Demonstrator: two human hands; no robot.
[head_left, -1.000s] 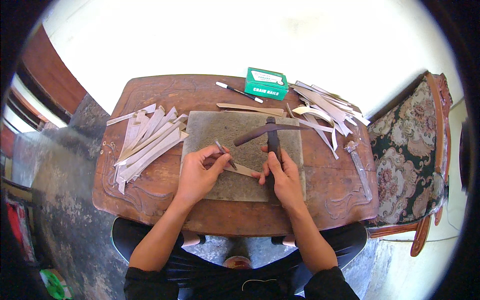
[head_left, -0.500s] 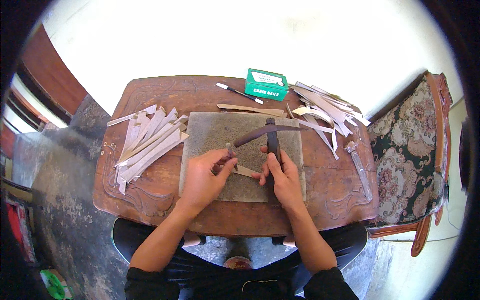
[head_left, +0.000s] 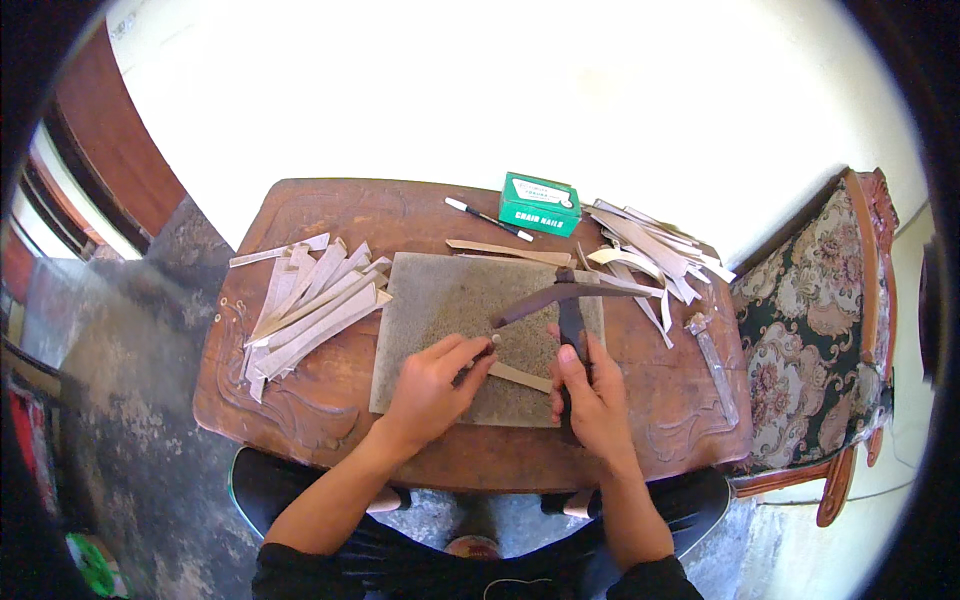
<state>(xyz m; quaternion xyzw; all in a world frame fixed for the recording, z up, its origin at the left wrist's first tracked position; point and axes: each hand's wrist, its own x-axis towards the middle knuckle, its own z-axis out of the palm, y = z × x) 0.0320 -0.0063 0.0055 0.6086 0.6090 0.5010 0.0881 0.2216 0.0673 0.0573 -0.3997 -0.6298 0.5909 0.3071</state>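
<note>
My right hand (head_left: 597, 405) is wrapped round the dark handle of a hammer (head_left: 570, 335), whose long curved head lies crosswise above a grey stone slab (head_left: 420, 300). One end of that head hangs just beyond the fingertips of my left hand (head_left: 432, 388). Those fingers are pinched together round a small nail with a pale round head (head_left: 496, 340); its shank is hidden. A narrow beige strip (head_left: 524, 377) lies on the slab between my hands, one end by the left fingers and the other by the right hand.
Beige strips (head_left: 325, 310) are heaped left of the slab, with another heap (head_left: 650, 240) at the far right. Behind the slab are a single strip (head_left: 508, 252), a marker (head_left: 488, 219) and a green box (head_left: 540, 205). A second hammer (head_left: 712, 370) lies right on the carved wooden table (head_left: 330, 205). A floral chair (head_left: 810, 330) stands beside it.
Both hands have shifted a little to the right and toward me, the hammer moving with the right hand. More of the strip shows between them. The whole view has tilted slightly upward.
</note>
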